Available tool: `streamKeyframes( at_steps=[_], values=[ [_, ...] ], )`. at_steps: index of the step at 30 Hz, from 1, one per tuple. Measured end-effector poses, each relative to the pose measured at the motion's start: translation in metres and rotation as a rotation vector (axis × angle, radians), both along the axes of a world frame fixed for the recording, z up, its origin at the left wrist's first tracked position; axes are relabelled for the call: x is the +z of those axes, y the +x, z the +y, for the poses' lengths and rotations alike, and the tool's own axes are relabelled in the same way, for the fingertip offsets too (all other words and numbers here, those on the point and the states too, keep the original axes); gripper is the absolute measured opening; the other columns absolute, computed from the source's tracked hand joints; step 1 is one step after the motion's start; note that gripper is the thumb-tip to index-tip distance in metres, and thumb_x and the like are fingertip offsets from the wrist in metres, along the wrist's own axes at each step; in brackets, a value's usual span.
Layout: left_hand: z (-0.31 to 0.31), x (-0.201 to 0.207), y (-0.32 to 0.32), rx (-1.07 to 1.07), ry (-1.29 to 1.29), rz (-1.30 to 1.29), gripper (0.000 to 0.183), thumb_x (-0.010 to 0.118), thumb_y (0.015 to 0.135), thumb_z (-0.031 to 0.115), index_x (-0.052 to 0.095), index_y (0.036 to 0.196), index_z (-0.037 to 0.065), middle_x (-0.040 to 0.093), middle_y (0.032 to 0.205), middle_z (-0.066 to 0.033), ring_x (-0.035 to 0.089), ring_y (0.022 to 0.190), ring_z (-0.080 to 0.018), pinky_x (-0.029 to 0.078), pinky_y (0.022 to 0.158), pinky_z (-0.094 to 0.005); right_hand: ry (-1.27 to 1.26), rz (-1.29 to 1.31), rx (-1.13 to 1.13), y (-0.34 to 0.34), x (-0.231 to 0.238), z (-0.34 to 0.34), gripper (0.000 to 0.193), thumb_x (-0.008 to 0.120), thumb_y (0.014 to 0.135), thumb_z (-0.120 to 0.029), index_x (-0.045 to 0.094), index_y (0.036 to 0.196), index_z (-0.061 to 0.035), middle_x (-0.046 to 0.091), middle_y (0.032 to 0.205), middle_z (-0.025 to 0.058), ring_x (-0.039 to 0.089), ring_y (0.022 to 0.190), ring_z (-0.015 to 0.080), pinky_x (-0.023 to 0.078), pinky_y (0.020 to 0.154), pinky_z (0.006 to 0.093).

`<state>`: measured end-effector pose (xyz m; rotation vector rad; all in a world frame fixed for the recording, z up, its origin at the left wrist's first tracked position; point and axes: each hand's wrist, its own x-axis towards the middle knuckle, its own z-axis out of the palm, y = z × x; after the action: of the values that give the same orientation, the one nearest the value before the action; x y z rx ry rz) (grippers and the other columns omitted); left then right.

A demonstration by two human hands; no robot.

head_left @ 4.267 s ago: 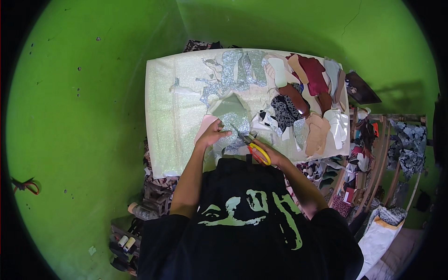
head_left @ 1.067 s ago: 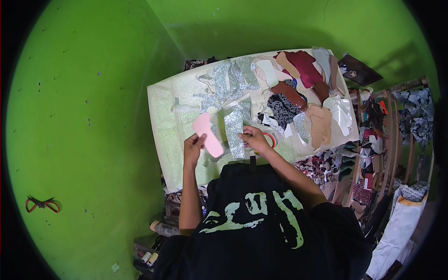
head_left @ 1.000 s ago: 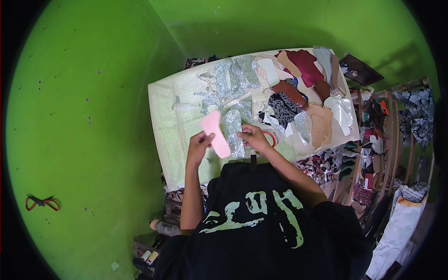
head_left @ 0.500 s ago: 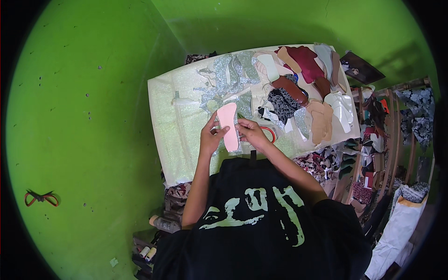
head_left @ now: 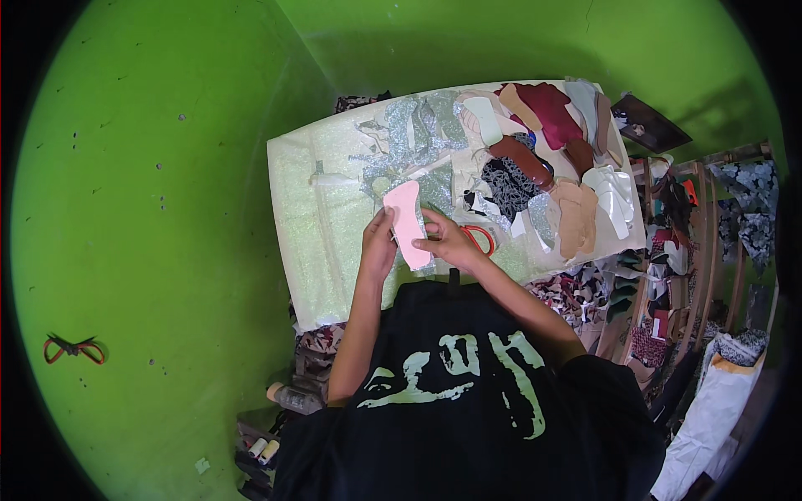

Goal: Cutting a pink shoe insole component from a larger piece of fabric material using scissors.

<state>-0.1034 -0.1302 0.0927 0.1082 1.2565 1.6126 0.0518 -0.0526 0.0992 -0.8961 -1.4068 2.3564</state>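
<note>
A pink insole-shaped piece (head_left: 406, 219) is held up over the near part of the table, with a strip of silvery glitter material showing along its right and lower edges. My left hand (head_left: 379, 247) is closed on its left edge, the fingers partly hidden. From the right, my right hand (head_left: 447, 242) pinches it near the lower end, thumb on the pink face and fingers behind. Close beside the right hand lie scissors with red handles (head_left: 482, 240); their blades are mostly hidden by the hand.
Glitter sheet scraps (head_left: 407, 125) lie across the pale table (head_left: 294, 250). To the right sit brown insole pieces (head_left: 576, 219), a dark red scrap (head_left: 547, 113) and black patterned fabric (head_left: 511, 185). A wooden rack (head_left: 700, 250) with scraps stands right; more red-handled scissors (head_left: 73, 349) hang on the green wall.
The pink piece has tilted, its top leaning slightly left. My right thumb has come onto its face near the lower end, while my left thumb has left the face for the edge.
</note>
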Motion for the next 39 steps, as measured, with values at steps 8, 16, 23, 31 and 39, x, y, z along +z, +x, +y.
streamKeyframes(
  at_steps=[8, 16, 23, 31, 39],
  values=[
    [0.009, 0.007, -0.001, -0.172, 0.158, -0.107, 0.052, 0.042, 0.105, 0.037, 0.044, 0.139, -0.003, 0.058, 0.133, -0.0149, 0.057, 0.121, -0.0259, 0.049, 0.1, -0.0398, 0.114, -0.043, 0.1, -0.002, 0.003, -0.002, 0.067, 0.073, 0.085, -0.004, 0.042, 0.145, -0.0031, 0.067, 0.113, 0.0097, 0.064, 0.096, 0.013, 0.051, 0.083, 0.0276],
    [0.013, 0.014, 0.001, -0.137, 0.198, -0.104, 0.048, 0.039, 0.107, 0.029, 0.043, 0.139, -0.006, 0.057, 0.134, -0.0189, 0.055, 0.125, -0.0285, 0.049, 0.102, -0.0411, 0.1, -0.017, 0.158, 0.001, 0.011, -0.004, 0.081, 0.074, 0.081, 0.003, 0.032, 0.149, -0.0021, 0.069, 0.109, 0.0111, 0.066, 0.092, 0.0143, 0.052, 0.081, 0.0283],
    [0.011, 0.016, 0.002, -0.139, 0.247, -0.174, 0.046, 0.042, 0.106, 0.024, 0.042, 0.14, -0.007, 0.055, 0.137, -0.0216, 0.052, 0.129, -0.031, 0.044, 0.108, -0.0422, 0.031, 0.002, 0.153, 0.006, 0.016, -0.005, 0.08, 0.071, 0.082, 0.007, 0.029, 0.15, -0.0046, 0.068, 0.113, 0.0101, 0.064, 0.1, 0.0137, 0.052, 0.084, 0.0287],
    [0.013, 0.018, -0.001, -0.103, 0.241, -0.189, 0.044, 0.042, 0.106, 0.019, 0.04, 0.141, -0.008, 0.053, 0.138, -0.0224, 0.049, 0.132, -0.0324, 0.042, 0.11, -0.0425, 0.078, 0.002, 0.113, 0.009, 0.016, -0.002, 0.063, 0.068, 0.087, 0.003, 0.04, 0.144, -0.0019, 0.067, 0.115, 0.0102, 0.064, 0.1, 0.0135, 0.051, 0.086, 0.0282],
    [0.014, 0.017, 0.0, -0.093, 0.256, -0.195, 0.042, 0.045, 0.104, 0.016, 0.043, 0.139, -0.008, 0.054, 0.138, -0.0213, 0.049, 0.133, -0.0324, 0.043, 0.11, -0.0421, 0.088, -0.015, 0.12, 0.015, 0.009, -0.005, 0.062, 0.07, 0.087, 0.001, 0.041, 0.142, 0.0003, 0.069, 0.11, 0.011, 0.065, 0.098, 0.0135, 0.052, 0.084, 0.0272]
  ],
)
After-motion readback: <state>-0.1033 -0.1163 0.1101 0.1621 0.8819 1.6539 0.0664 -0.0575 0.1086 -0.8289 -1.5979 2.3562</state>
